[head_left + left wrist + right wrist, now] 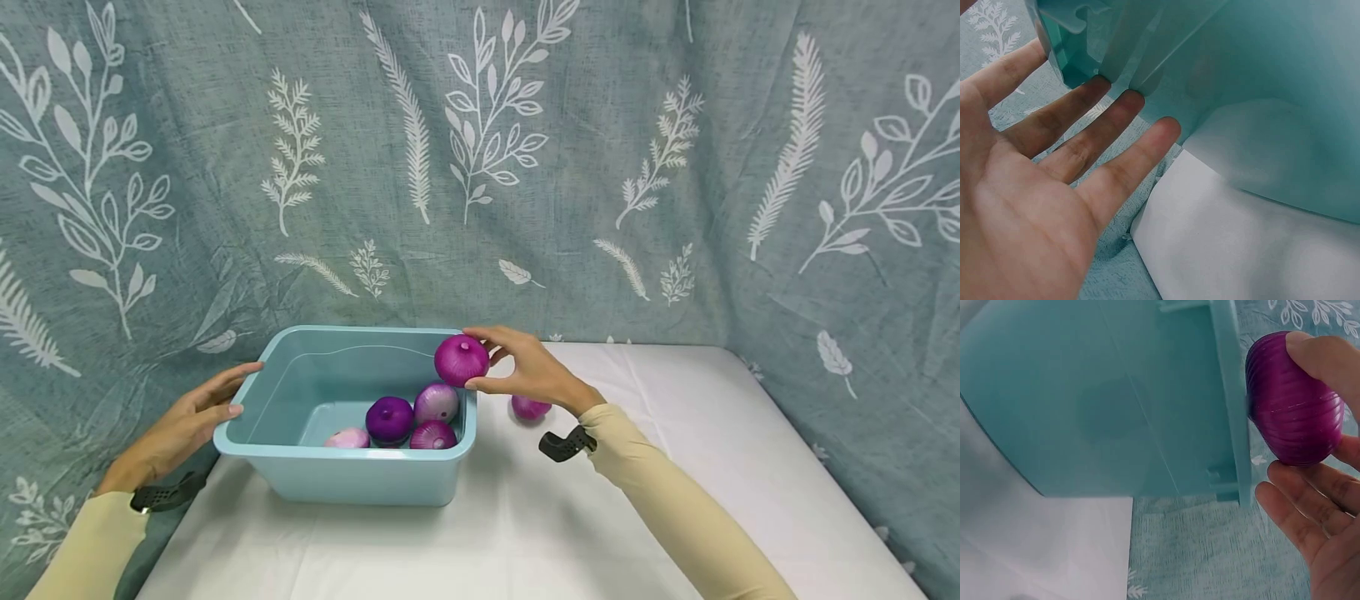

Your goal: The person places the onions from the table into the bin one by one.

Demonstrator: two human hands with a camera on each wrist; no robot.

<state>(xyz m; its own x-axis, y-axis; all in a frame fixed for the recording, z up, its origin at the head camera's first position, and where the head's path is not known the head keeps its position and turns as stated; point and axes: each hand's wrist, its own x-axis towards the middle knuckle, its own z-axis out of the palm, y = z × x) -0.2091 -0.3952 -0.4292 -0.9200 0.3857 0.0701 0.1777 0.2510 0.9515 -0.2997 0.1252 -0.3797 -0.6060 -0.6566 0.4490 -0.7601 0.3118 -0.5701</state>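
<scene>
My right hand (528, 367) holds a red onion (461, 360) between thumb and fingers, above the right rim of a light blue plastic tub (360, 479). In the right wrist view the same onion (1294, 403) shows beside the tub's rim, with the thumb across its top. Inside the tub lie several onions: a dark purple one (389, 418), a paler one (437, 403), a reddish one (432, 435) and a pale pink one (348, 438). My left hand (183, 421) touches the tub's left side; in the left wrist view its straight fingers (1129, 178) rest against the outer wall.
Another red onion (531, 408) lies on the white-covered table (637, 500), right of the tub and partly behind my right hand. A grey-green cloth (480, 250) with white leaf prints hangs behind the table and round its sides.
</scene>
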